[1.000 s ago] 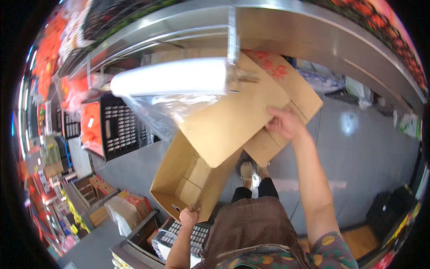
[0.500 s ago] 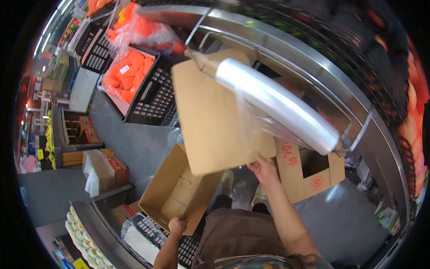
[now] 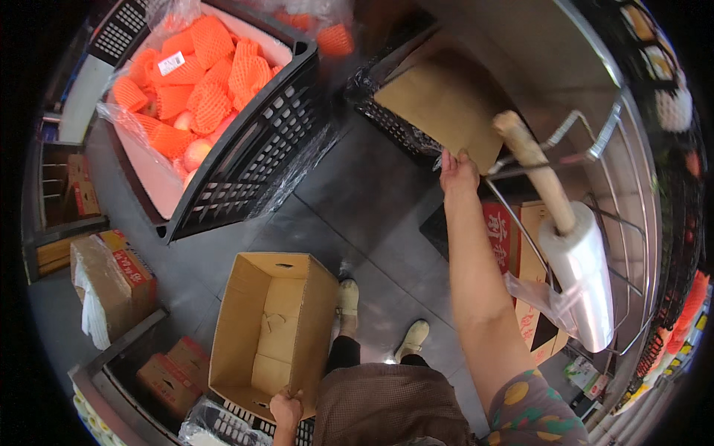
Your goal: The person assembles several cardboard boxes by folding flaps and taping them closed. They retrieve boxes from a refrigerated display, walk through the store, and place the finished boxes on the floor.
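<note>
My left hand (image 3: 286,407) is closed on the near end of an open cardboard box (image 3: 234,327), which has a handhold slot in its far end and only a small scrap inside. Stretched far forward, my right hand (image 3: 459,171) pinches the near edge of a flat brown cardboard sheet (image 3: 439,100). That sheet lies over a black crate (image 3: 390,123) lined with clear plastic, below the metal counter. What is inside this crate is mostly hidden.
A big black crate (image 3: 249,160) of apples in orange foam nets (image 3: 212,74) stands ahead on the left. A plastic bag roll (image 3: 580,275) hangs from a wire rack at right. Taped cartons (image 3: 115,279) sit at left, more cartons (image 3: 175,375) nearer.
My right hand has carried the cardboard sheet forward, from beside the bag roll to over the far black crate. The left hand still grips the box. My view has shifted.
</note>
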Demonstrator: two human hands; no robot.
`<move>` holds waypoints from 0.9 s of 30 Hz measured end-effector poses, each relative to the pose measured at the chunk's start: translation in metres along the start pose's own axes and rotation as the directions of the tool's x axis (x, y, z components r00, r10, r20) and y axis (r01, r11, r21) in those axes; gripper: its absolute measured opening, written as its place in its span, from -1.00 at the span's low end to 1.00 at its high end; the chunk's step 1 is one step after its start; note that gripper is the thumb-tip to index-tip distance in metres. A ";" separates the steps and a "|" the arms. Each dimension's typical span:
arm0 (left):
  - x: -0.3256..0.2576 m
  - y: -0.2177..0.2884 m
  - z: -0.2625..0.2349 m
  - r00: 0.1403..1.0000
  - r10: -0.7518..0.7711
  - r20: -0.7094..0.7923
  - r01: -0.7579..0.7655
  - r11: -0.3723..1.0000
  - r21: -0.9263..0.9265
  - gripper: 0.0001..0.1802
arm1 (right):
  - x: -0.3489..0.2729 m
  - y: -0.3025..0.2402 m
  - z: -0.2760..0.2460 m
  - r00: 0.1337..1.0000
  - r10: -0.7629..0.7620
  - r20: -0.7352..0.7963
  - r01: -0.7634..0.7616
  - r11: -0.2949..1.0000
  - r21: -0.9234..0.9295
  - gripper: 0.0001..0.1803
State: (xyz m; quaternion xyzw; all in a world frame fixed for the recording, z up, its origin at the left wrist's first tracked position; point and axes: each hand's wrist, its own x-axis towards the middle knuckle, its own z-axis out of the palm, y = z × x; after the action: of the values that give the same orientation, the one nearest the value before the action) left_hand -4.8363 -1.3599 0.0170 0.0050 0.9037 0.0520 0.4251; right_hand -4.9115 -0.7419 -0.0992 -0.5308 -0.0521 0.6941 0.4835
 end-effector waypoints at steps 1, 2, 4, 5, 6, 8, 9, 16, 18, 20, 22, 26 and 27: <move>0.006 0.002 -0.003 0.999 0.036 0.003 -0.036 0.997 -0.072 -0.66 | 0.010 0.004 0.004 1.000 -0.011 -0.008 0.011 1.000 0.000 -0.73; 0.012 0.005 -0.006 1.000 0.015 0.014 -0.014 0.999 -0.034 -0.66 | 0.021 0.007 0.007 0.999 -0.011 -0.041 0.011 1.000 0.004 -0.74; 0.021 0.010 -0.014 0.999 0.002 0.033 -0.003 0.999 0.034 -0.67 | 0.043 0.010 0.011 0.999 -0.043 -0.011 0.043 0.998 -0.042 -0.71; 0.026 0.013 -0.019 0.999 -0.011 0.032 0.011 1.000 0.013 -0.68 | 0.053 0.011 0.013 0.997 -0.062 -0.034 0.060 0.996 -0.065 -0.70; 0.028 0.015 -0.024 0.999 -0.024 0.030 0.024 1.000 -0.005 -0.69 | 0.065 0.013 0.017 0.998 -0.065 -0.016 0.064 0.998 -0.018 -0.69; 0.034 0.018 -0.033 0.987 -0.123 0.099 0.123 0.992 0.004 -0.73 | 0.089 0.017 0.025 0.996 -0.081 0.044 0.082 0.996 -0.035 -0.70; 0.036 0.019 -0.036 0.990 -0.091 0.105 0.096 0.994 -0.043 -0.72 | 0.101 0.020 0.031 0.993 -0.093 0.066 0.096 0.994 -0.044 -0.70; 0.056 0.001 -0.039 0.997 0.013 0.080 -0.010 0.999 -0.031 -0.74 | 0.101 0.027 0.054 0.964 0.265 -0.011 -0.256 0.921 -0.293 -0.38; 0.060 -0.003 -0.040 0.981 -0.088 0.171 0.089 0.996 0.004 -0.76 | 0.061 0.035 0.038 0.960 0.189 0.209 -0.031 0.809 -0.588 -0.46; 0.062 -0.003 -0.041 0.995 -0.025 0.097 0.027 1.000 -0.015 -0.77 | 0.007 0.040 0.000 0.832 0.249 0.496 0.120 0.792 -0.598 -0.54; 0.064 0.001 -0.043 0.996 -0.041 0.080 0.050 0.992 -0.116 -0.78 | -0.050 0.045 -0.057 0.768 0.372 0.521 0.187 0.647 -0.739 -0.48; 0.066 0.005 -0.043 0.999 -0.003 0.054 0.017 0.965 -0.263 -0.81 | -0.166 0.033 -0.232 0.793 0.605 -0.074 -0.246 0.207 -0.947 -0.45; 0.067 0.004 -0.042 0.996 0.087 0.000 -0.084 0.955 -0.284 -0.82 | -0.197 0.020 -0.283 0.773 0.604 -0.196 -0.446 0.297 -0.844 -0.44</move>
State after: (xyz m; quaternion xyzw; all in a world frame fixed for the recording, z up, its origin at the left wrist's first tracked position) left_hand -4.9113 -1.3559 -0.0073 -0.0166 0.8831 0.1994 0.4244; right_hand -4.7066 -1.0202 -0.0977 -0.6260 -0.2495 0.7311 -0.1064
